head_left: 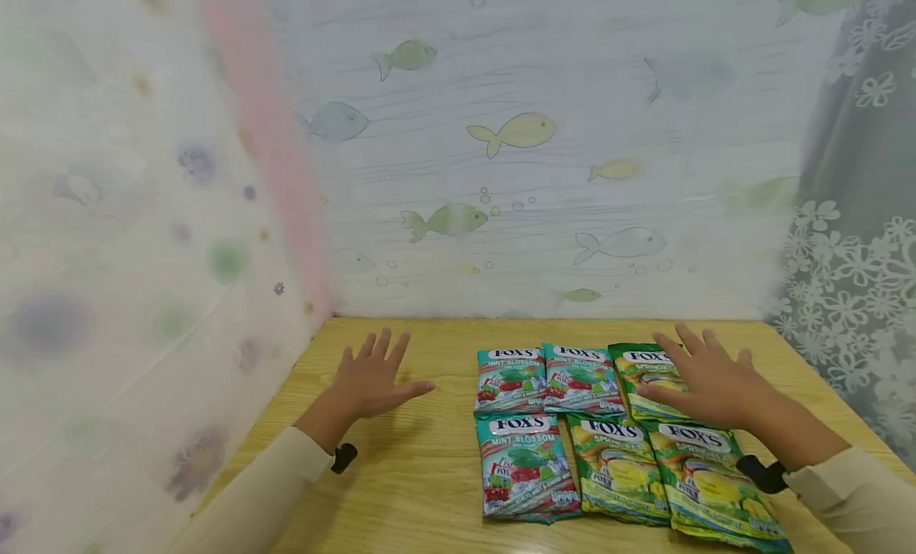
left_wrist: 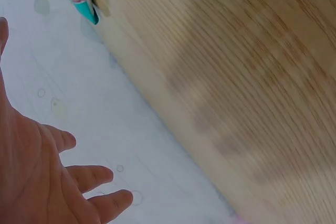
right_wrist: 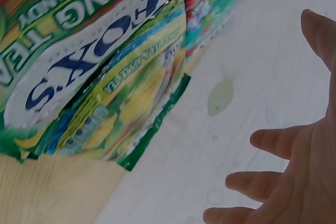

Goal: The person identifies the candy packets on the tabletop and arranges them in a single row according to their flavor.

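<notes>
My left hand [head_left: 368, 383], fingers spread and holding nothing, hovers over the left half of the wooden table, its shadow visible below in the left wrist view. With fingers likewise spread, my right hand [head_left: 719, 387] is raised over the right side and partly covers the back green Fox's Spring Tea candy bag [head_left: 647, 371]. Two more Spring Tea bags, a middle one [head_left: 619, 470] and a right one [head_left: 716, 482], lie in the front row. Teal Fox's Mint Blossom candy bags lie left of them: one in front [head_left: 528, 466], two behind, the left [head_left: 510, 379] and the right [head_left: 583, 379].
The light wood table [head_left: 422, 490] ends at a pale fish-print wall covering [head_left: 501, 172]. A flower-print sheet [head_left: 122, 244] with a pink strip borders it on the left. At the right hangs a grey curtain [head_left: 851, 300] with white flowers.
</notes>
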Demonstrator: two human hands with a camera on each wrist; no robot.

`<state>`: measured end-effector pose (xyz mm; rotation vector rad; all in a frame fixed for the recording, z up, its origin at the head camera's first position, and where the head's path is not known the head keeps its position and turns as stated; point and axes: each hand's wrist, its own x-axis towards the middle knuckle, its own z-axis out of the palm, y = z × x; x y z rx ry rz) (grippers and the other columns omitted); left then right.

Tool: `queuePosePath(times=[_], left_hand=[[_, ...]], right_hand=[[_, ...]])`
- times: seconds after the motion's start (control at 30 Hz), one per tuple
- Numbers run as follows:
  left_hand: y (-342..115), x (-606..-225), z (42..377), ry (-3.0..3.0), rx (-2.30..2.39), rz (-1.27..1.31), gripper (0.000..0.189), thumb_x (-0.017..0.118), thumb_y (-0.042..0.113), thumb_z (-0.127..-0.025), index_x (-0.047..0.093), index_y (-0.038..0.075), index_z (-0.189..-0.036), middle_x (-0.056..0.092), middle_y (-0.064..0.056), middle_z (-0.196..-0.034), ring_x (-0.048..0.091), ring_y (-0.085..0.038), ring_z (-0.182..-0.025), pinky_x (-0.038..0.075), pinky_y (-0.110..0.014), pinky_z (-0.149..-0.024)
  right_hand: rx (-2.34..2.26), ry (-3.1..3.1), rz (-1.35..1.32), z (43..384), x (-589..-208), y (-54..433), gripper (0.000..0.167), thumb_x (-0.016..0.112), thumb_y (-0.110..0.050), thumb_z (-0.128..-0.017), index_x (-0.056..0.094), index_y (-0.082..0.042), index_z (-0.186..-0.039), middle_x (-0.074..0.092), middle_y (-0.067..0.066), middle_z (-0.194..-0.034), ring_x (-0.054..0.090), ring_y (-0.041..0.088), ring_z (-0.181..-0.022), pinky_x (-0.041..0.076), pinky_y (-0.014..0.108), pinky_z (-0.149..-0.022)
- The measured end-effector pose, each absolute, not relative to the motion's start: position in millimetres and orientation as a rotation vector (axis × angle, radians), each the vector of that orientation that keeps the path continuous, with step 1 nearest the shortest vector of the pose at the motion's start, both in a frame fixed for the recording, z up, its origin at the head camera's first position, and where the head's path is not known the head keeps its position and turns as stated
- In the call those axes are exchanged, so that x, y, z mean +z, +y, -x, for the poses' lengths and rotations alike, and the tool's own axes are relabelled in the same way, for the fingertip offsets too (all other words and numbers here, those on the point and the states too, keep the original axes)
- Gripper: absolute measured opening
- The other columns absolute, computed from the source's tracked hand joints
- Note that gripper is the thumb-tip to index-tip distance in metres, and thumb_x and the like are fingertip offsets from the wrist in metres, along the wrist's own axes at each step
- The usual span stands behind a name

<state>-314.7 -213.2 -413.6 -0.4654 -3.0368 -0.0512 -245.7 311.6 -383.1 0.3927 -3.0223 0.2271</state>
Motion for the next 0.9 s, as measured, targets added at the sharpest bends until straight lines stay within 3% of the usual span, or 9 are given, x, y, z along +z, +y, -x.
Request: queuePosePath(times=[0.2,0.37,0.67,0.9], left_hand=[[-201,-417,317,-3.046,-0.086,0.471,0.117,0.032,0.097,-0.082,0.012,0.022,-0.169,0.014,-0.019,-0.173,0.025,-0.045,-0.156,0.019,-0.074,-0.119],[-192,-420,319,-3.047,-0.068,0.478,0.116,0.030,0.098,-0.082,0.010,0.023,-0.169,0.012,-0.017,-0.174,0.020,-0.044,-0.157,0.016,-0.073,-0.121],[-178,-426,322,-3.024,-0.084,0.508,0.113,0.030,0.098,-0.082,0.020,0.025,-0.168,0.018,-0.014,-0.173,0.016,-0.044,-0.159,0.014,-0.074,-0.121],[-165,-424,320,-3.043,-0.128,0.510,0.110,0.030,0.096,-0.084,0.024,0.025,-0.167,0.023,-0.014,-0.172,0.017,-0.042,-0.159,0.016,-0.071,-0.122]], right_hand=[[0.203,-3.015,-0.407,250,-385,298,0.102,0.056,-0.078,-0.091,0.032,-0.009,-0.163,0.023,0.035,-0.164,0.021,0.070,-0.142,0.011,0.096,-0.093],[0.239,-3.005,-0.424,253,-386,286,0.101,0.057,-0.078,-0.090,0.033,-0.010,-0.162,0.024,0.034,-0.164,0.020,0.069,-0.143,0.011,0.095,-0.093],[0.196,-2.980,-0.458,258,-389,266,0.100,0.049,-0.082,-0.091,0.037,-0.012,-0.161,0.026,0.031,-0.165,0.023,0.066,-0.145,0.016,0.093,-0.098],[0.204,-2.971,-0.481,263,-389,247,0.100,0.048,-0.083,-0.091,0.041,-0.010,-0.159,0.032,0.029,-0.163,0.033,0.059,-0.145,0.022,0.090,-0.101]])
